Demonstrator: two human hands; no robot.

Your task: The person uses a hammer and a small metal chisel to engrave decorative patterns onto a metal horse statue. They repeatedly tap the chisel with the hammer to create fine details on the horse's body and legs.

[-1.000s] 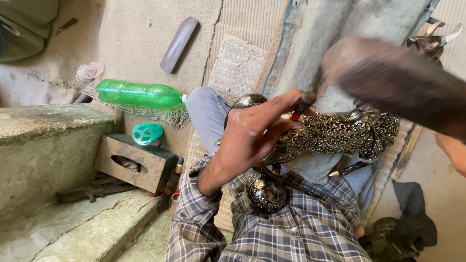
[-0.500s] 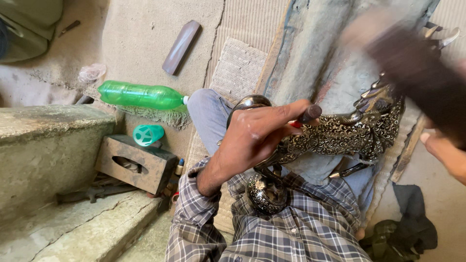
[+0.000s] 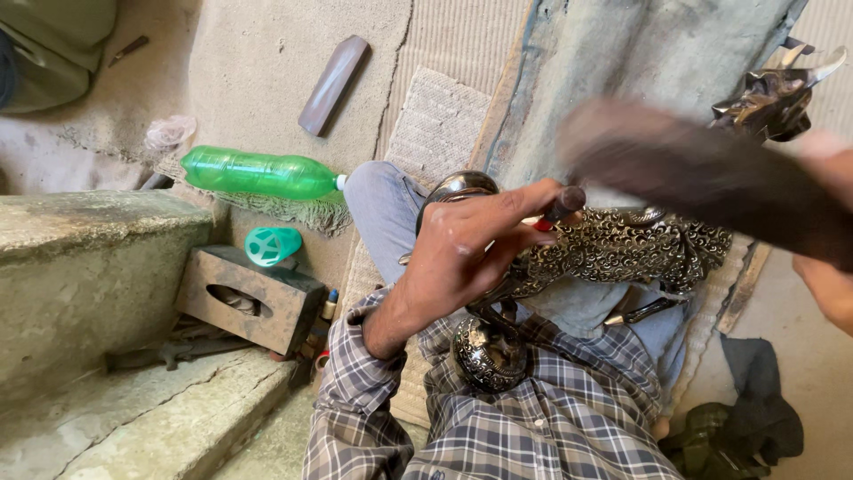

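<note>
My left hand (image 3: 462, 258) pinches a short dark punch (image 3: 562, 204) and holds its tip against an ornate engraved metal vessel (image 3: 622, 251) lying across my lap. The vessel's round patterned foot (image 3: 487, 356) rests against my checked shirt. A dark wooden mallet (image 3: 711, 178), blurred by motion, hangs just above and to the right of the punch. My right hand (image 3: 826, 284) grips the mallet at the frame's right edge and is only partly visible.
A green plastic bottle (image 3: 258, 173), a teal cup (image 3: 271, 244) and a wooden block with a slot (image 3: 249, 298) lie left of my knee, beside a stone step (image 3: 89, 267). A flat dark bar (image 3: 333, 84) lies ahead. Another shiny metal piece (image 3: 782, 89) sits top right, dark cloth (image 3: 737, 427) bottom right.
The mallet swung up to the right and has come back down toward the punch. My left hand and the punch have stayed on the vessel.
</note>
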